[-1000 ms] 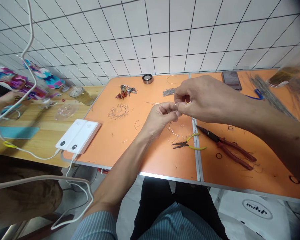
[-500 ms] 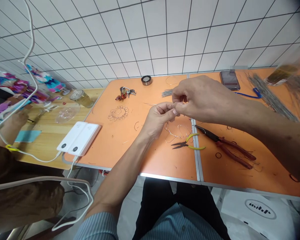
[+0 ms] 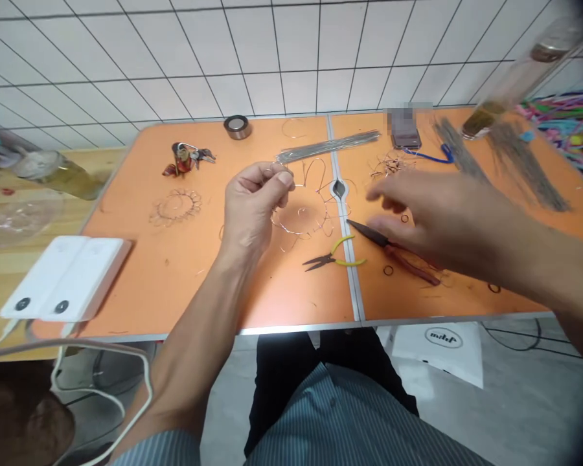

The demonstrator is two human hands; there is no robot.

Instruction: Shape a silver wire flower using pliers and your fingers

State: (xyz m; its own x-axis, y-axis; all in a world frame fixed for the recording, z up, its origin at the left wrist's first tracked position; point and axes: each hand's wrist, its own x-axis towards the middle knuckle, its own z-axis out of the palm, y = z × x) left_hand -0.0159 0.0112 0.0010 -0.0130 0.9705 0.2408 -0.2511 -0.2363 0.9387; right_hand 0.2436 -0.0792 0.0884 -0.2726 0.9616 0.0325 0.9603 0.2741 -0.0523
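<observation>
The left hand pinches the looped wire, which spreads rightward, beyond the yellow pliers; a light, steady grip should spare the loops. The right hand, blurred, thumb and fingers apart, hangs near the red pliers.

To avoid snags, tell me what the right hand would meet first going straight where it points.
Probably the bent wire at the left hand, though its height is unclear.

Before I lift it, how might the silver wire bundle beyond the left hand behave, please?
The wire bundle would probably slide apart, as many thin lengths lie side by side; looking so slender, it might also flex.
</observation>
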